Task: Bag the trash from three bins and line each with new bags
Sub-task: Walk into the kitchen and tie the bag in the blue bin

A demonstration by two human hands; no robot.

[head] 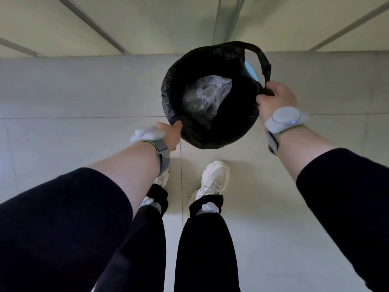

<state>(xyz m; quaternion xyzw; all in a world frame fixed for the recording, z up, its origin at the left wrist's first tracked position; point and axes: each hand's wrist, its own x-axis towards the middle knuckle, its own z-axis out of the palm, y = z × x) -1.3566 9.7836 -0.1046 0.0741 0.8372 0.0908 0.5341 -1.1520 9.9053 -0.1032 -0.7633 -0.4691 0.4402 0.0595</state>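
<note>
A round bin stands on the floor in front of my feet, lined with a black trash bag folded over its rim. A patch of the bin's light blue rim shows at the right, where the bag is pulled off. Crumpled clear plastic trash lies inside. My right hand grips a stretched loop of the bag's edge at the bin's right side. At the near left rim, my left hand pinches the bag's edge.
Pale floor tiles surround the bin. A light wall with grey panel seams rises just behind it. My white shoes stand close below the bin.
</note>
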